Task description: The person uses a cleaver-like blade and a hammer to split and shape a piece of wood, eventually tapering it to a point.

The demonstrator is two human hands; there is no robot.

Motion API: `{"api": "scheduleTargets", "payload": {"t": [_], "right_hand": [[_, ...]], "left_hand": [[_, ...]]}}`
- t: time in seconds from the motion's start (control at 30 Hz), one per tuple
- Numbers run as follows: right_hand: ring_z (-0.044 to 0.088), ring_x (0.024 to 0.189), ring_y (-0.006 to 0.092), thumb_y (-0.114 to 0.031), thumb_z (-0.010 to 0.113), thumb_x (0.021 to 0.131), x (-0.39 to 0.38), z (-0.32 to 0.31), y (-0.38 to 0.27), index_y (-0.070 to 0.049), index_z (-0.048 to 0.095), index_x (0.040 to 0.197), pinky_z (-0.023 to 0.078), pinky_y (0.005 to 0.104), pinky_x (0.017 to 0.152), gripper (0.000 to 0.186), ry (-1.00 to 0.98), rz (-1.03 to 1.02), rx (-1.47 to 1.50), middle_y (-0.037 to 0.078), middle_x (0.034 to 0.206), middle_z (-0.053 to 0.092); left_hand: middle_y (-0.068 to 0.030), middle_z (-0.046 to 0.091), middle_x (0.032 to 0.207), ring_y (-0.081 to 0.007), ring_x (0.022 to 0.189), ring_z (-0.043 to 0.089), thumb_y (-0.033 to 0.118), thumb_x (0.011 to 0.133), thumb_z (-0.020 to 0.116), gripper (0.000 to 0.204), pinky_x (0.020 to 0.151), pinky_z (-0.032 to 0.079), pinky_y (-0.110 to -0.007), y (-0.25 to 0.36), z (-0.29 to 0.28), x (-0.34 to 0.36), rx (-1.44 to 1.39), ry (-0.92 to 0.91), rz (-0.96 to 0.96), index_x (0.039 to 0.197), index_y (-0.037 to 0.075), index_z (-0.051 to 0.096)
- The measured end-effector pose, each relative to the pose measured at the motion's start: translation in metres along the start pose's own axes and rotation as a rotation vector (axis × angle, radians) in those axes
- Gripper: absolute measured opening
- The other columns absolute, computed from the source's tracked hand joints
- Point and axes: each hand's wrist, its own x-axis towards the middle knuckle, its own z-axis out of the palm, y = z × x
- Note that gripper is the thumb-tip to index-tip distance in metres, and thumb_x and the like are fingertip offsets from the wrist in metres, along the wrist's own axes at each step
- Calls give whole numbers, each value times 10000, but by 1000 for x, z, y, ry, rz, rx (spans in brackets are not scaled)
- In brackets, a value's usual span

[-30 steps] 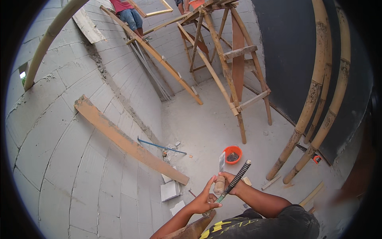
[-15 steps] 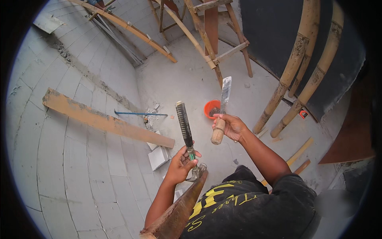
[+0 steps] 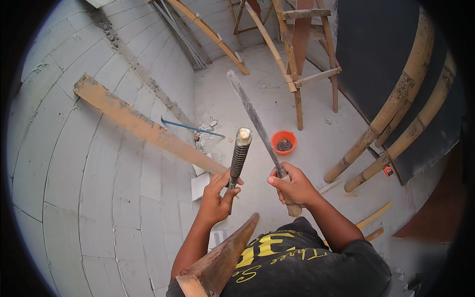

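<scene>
Gripping: left hand, black ribbed-handled tool; right hand, grey wooden-handled blade, angled ahead of both. Wrist slip could nick left hand.

Centre: hammer in left hand, knife in right hand, right of it. Bucket on floor, right of knife. Left: plank along block wall, rod above its lower half, block below its lower end. Upper right: trestle. Right: bamboo poles. Bottom: timber before shirt.
</scene>
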Motion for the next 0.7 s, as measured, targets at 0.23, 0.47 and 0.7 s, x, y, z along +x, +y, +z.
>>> {"api": "scheduleTargets", "payload": {"t": [0.23, 0.47, 0.7], "right_hand": [[580, 553, 122, -354, 868, 804, 5, 20, -14, -47, 389, 1311, 498, 289, 475, 762, 43, -130, -102, 48, 812, 591], [594, 602, 148, -251, 902, 768, 5, 12, -9, -84, 205, 1381, 510, 302, 476, 944, -76, -150, -90, 85, 960, 583], [510, 554, 127, -159, 712, 951, 6, -6, -8, -88, 251, 1453, 454, 249, 408, 686, -739, -192, 825, 109, 888, 499]], "left_hand": [[-93, 715, 1083, -249, 973, 644, -129, 853, 606, 497, 873, 532, -360, 44, -12, -11, 57, -142, 78, 1318, 46, 607], [-94, 651, 1007, -219, 1024, 661, -60, 931, 585, 433, 974, 511, -410, 34, -23, -21, -268, -202, 22, 1355, 15, 534], [-45, 499, 851, -143, 732, 518, 214, 1035, 591, 229, 710, 472, -341, 14, -4, -14, -846, 66, 6, 1173, 53, 506]]}}
